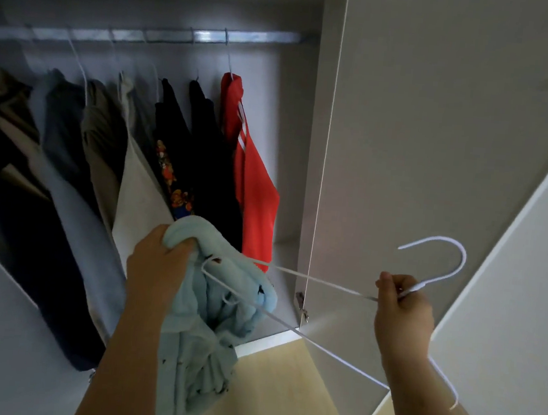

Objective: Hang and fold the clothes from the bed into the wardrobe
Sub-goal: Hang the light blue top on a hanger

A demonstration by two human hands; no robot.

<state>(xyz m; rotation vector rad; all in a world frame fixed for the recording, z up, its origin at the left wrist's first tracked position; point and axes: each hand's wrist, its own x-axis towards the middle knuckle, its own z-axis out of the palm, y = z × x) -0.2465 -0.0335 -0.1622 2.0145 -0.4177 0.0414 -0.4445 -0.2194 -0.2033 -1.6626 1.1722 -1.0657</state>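
My left hand point(157, 263) grips a bunched light blue garment point(208, 318) in front of the open wardrobe. One end of a white wire hanger point(325, 286) sits inside the garment's fabric by my left fingers. My right hand point(402, 306) pinches the hanger at the base of its hook, which points up and to the right. The rest of the garment hangs down beside my left forearm.
A metal rail point(168, 38) carries several hung garments, the rightmost a red top point(252, 172). An open wardrobe door point(438, 156) stands right behind the hanger, with another white panel point(528, 265) at far right. Light wooden floor point(281, 392) shows below.
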